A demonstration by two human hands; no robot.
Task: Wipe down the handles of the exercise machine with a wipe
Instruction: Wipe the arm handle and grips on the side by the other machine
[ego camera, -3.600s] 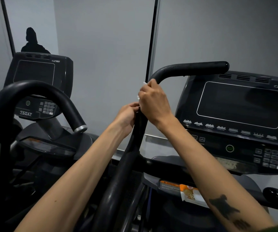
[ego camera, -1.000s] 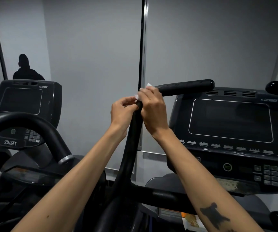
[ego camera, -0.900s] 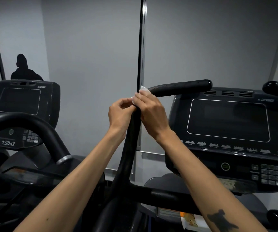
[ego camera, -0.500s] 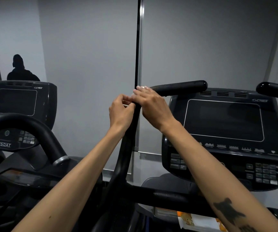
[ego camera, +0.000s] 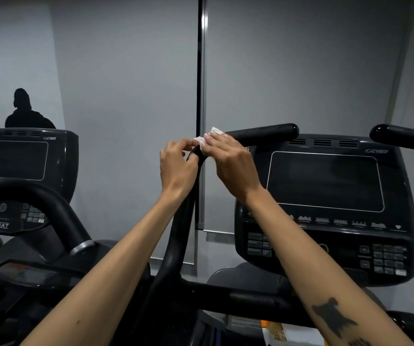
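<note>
A black curved handle of the exercise machine rises in the middle and bends right into a horizontal grip. At the bend a small white wipe is wrapped over the bar. My right hand presses the wipe onto the bend from the right side. From the left, my left hand pinches the wipe's other edge with fingertips against the bar. A second black handle juts in at the right edge.
The machine's dark console with screen and keypad stands to the right. A wipe packet lies below it. A neighbouring machine with console and arched handle fills the left. A person's dark silhouette shows behind it.
Both hands have crept up the handle to its bend with the wipe, and the wipe's white edges show more between the fingers now. The view has tilted upward since the earliest frame.
</note>
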